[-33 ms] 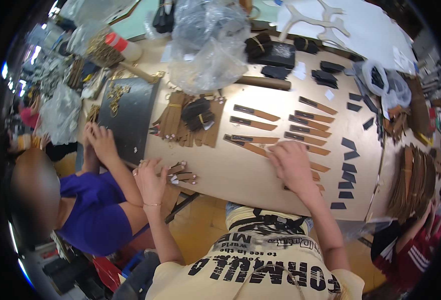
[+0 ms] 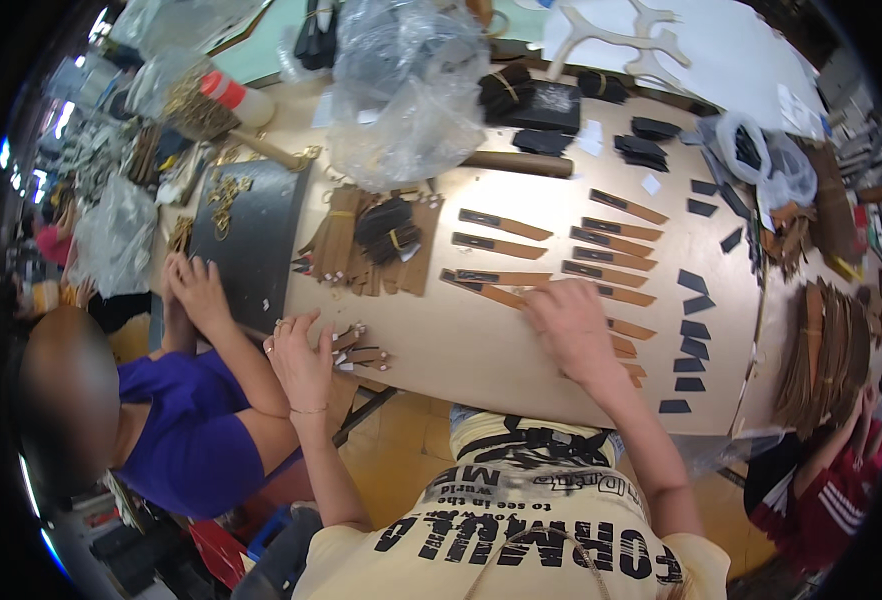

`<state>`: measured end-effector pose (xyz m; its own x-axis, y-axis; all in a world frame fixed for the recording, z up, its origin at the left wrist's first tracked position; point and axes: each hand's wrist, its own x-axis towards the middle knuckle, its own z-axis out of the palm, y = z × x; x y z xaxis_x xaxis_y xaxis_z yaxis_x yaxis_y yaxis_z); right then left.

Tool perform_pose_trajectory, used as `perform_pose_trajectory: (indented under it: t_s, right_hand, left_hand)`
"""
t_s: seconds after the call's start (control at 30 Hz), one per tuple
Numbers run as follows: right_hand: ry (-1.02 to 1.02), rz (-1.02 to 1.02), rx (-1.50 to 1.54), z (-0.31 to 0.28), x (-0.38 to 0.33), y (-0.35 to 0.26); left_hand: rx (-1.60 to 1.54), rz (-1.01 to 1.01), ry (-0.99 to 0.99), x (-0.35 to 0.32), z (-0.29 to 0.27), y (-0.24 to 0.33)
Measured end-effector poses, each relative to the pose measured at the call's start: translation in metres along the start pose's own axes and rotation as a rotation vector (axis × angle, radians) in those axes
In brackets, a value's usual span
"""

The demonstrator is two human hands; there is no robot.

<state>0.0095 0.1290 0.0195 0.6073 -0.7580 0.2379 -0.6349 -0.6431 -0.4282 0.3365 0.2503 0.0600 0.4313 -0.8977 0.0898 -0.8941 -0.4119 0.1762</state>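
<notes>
Okay, right hand [image 2: 569, 325] is sitting half-closed over a brown strip [image 2: 513, 279] lying on the table [image 2: 441, 340], left hand [image 2: 299, 365] is hanging loosely curved beside small strips [image 2: 369, 356], any hold unclear for both, so pressing lightly is probably keeping strips straightest.

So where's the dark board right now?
In the head view, the dark board lies at left on the table, brown strips just right of it and a co-worker's hand at its left edge.

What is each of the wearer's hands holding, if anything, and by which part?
Cannot be told: the left hand is beside brown strips, the right hand at tan straps; neither grip shows clearly.
</notes>
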Motion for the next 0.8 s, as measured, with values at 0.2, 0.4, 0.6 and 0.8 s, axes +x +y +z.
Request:
perform_pose_trajectory:
  t_s: [0.2, 0.4, 0.6, 0.8]
  right_hand:
    - [0.166, -0.369, -0.246, 0.047, -0.002, -0.011]
    - [0.068, -0.337, 0.013, 0.043, 0.016, 0.010]
    - [-0.003, 0.026, 0.740, -0.013, 0.008, 0.014]
    - [0.089, 0.276, 0.862, -0.076, -0.041, 0.090]
  left_hand:
    - [-0.236, 0.459, -0.029, 0.003, 0.040, 0.088]
    - [-0.229, 0.682, -0.180, 0.010, 0.061, 0.133]
    - [-0.486, 0.633, -0.411, 0.011, 0.034, 0.150]
    - [-0.847, 0.533, -0.709, 0.016, 0.029, 0.211]
